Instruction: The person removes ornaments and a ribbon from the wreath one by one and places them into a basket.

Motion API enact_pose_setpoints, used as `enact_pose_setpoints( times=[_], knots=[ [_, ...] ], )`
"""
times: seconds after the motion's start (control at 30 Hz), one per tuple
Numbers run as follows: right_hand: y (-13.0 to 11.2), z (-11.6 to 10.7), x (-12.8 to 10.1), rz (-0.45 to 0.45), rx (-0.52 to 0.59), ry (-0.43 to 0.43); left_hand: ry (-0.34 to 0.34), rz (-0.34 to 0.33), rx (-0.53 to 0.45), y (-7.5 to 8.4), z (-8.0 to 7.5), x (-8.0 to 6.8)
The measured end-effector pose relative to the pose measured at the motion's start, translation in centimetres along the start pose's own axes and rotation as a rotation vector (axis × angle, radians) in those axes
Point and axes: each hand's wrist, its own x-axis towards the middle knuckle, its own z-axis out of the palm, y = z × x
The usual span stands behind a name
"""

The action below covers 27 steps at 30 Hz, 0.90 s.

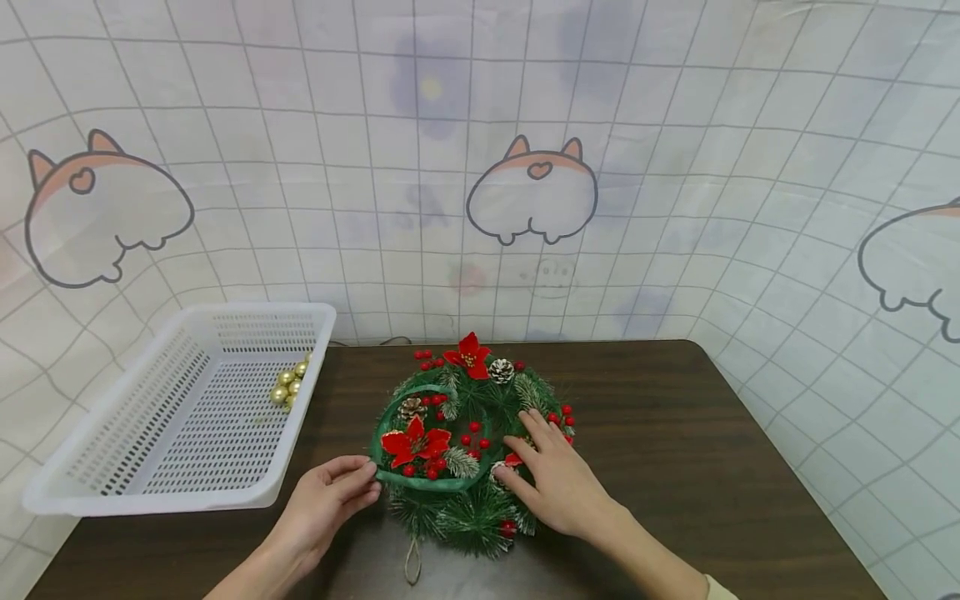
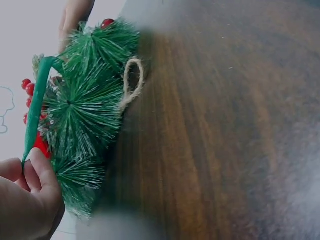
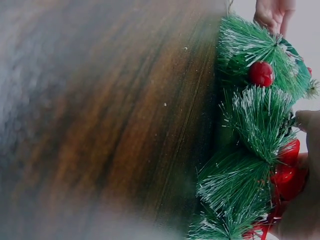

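Observation:
A green pine wreath [image 1: 480, 467] with red berries, pine cones and red poinsettia flowers lies flat on the dark wooden table [image 1: 675, 433]. On its left part rests a smaller green ring [image 1: 390, 417] carrying a red flower [image 1: 414, 443]. My left hand [image 1: 330, 500] pinches the near left edge of this ring [image 2: 36, 107]. My right hand [image 1: 555, 479] rests on the wreath's right side with fingers spread and straight. A twine loop [image 2: 131, 82] hangs from the wreath's near edge. The right wrist view shows frosted pine tufts [image 3: 255, 130] and a red berry [image 3: 262, 73].
A white perforated plastic basket [image 1: 112, 467] sits at the table's left, holding several small gold baubles [image 1: 288, 385] in its far corner. A cartoon-printed grid cloth [image 1: 480, 167] hangs behind and around the table. Bare tabletop lies right of the wreath.

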Motion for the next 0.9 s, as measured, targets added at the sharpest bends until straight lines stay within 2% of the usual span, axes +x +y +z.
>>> enact_pose_setpoints(
  times=[0.1, 0.3, 0.6, 0.9],
  knots=[
    [0.0, 0.0, 0.0, 0.001, 0.001, -0.003, -0.003, 0.019, -0.021, 0.2, 0.0, 0.1],
    [0.0, -0.1, 0.0, 0.001, -0.006, -0.006, 0.012, 0.044, -0.163, 0.1, 0.3, 0.1],
    [0.0, -0.1, 0.0, 0.001, 0.002, 0.001, 0.035, 0.094, -0.277, 0.8, 0.8, 0.1],
    [0.0, 0.0, 0.0, -0.002, -0.002, -0.001, -0.033, 0.137, -0.304, 2.3, 1.1, -0.6]
  ],
)
